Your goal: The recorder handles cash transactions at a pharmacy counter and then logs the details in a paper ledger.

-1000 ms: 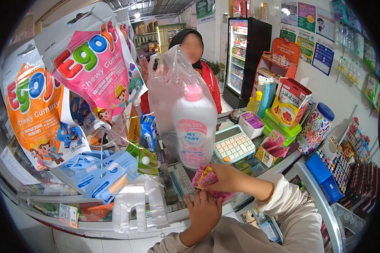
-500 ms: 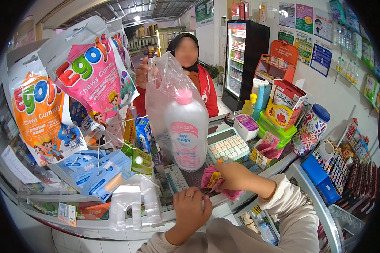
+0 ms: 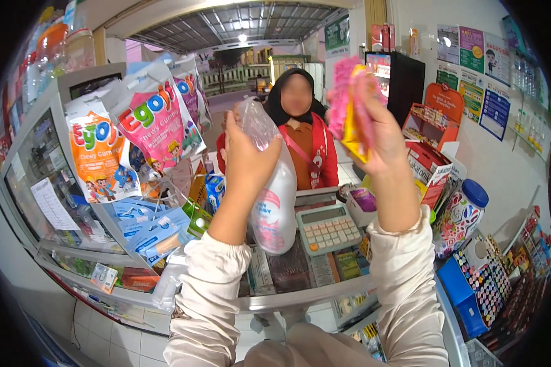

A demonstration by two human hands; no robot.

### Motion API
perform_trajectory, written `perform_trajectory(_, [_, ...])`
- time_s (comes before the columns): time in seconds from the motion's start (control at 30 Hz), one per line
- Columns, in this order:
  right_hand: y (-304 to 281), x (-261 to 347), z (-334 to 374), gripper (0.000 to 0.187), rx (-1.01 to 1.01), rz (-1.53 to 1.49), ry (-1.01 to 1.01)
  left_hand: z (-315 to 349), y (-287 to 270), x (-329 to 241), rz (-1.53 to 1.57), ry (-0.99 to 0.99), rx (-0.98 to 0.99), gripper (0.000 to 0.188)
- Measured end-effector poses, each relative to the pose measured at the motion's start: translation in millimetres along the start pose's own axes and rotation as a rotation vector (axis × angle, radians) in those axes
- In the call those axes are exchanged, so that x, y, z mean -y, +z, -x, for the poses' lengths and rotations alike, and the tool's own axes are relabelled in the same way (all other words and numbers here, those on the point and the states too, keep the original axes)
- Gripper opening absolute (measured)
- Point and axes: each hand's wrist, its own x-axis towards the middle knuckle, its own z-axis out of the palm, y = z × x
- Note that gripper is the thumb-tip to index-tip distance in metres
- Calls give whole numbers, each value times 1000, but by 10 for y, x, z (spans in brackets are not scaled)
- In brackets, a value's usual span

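Both hands had risen above the calculator: the left hand gripped the bagged white bottle, the right hand clutched pink packets, goods apparently collected.

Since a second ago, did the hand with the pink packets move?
Yes. The right hand has gone up with the pink and yellow packets. Earlier it was low, just below the calculator on the counter; now it is well above it.
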Motion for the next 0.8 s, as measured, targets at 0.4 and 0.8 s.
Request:
perform_trajectory(0.4, [-374,-705,-1001,19,-199,-117,99,-78,-111,-265,309,40,344,14])
perform_trajectory(0.8, [-850,-949,-1257,18,11,429,684,-196,-260,-175,330,44,331,15])
